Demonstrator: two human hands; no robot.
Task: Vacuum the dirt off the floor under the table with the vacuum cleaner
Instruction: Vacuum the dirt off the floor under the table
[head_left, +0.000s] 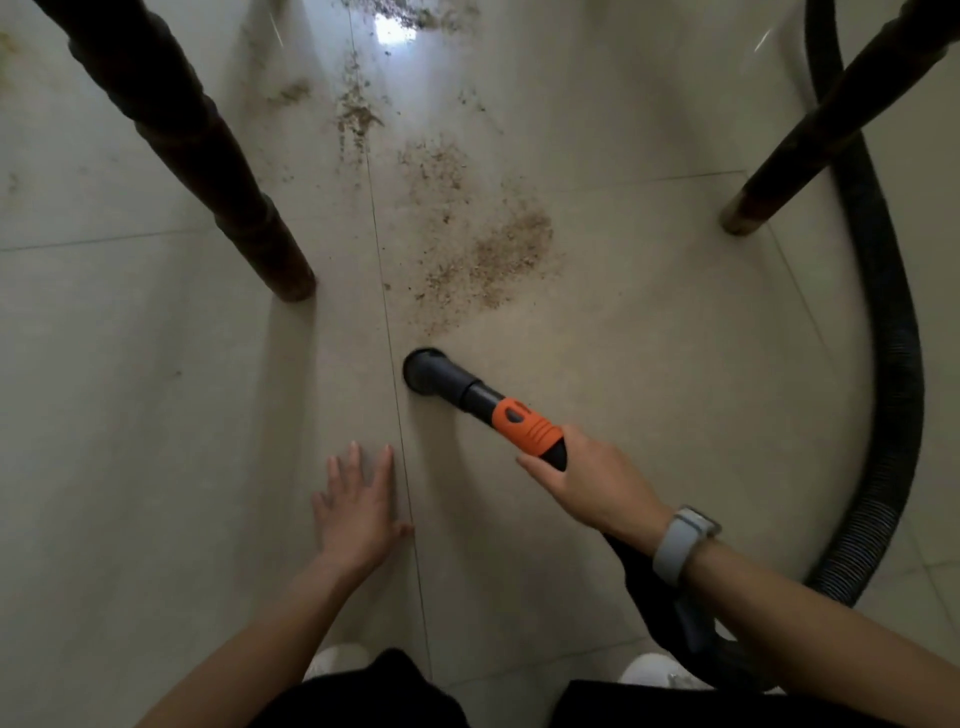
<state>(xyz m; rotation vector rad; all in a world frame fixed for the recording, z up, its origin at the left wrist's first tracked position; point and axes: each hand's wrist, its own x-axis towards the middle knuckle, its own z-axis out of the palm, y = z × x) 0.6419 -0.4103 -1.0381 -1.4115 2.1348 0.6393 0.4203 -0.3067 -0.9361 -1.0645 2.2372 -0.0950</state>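
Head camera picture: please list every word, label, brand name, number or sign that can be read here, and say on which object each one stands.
No readable text in this view.
Orange handle of the vacuum nozzle: no words or numbers show; only a dark oval recess.
Watch on the right wrist: only its grey band shows, nothing readable.
Hose, table legs and floor tiles: no lettering.

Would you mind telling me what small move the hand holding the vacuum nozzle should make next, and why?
Probably push the nozzle forward and slightly right into the nearest dirt patch. The right hand grips the orange handle, the nozzle mouth sits on bare tile just short of the dirt, and the left hand rests flat on the floor, out of the path.
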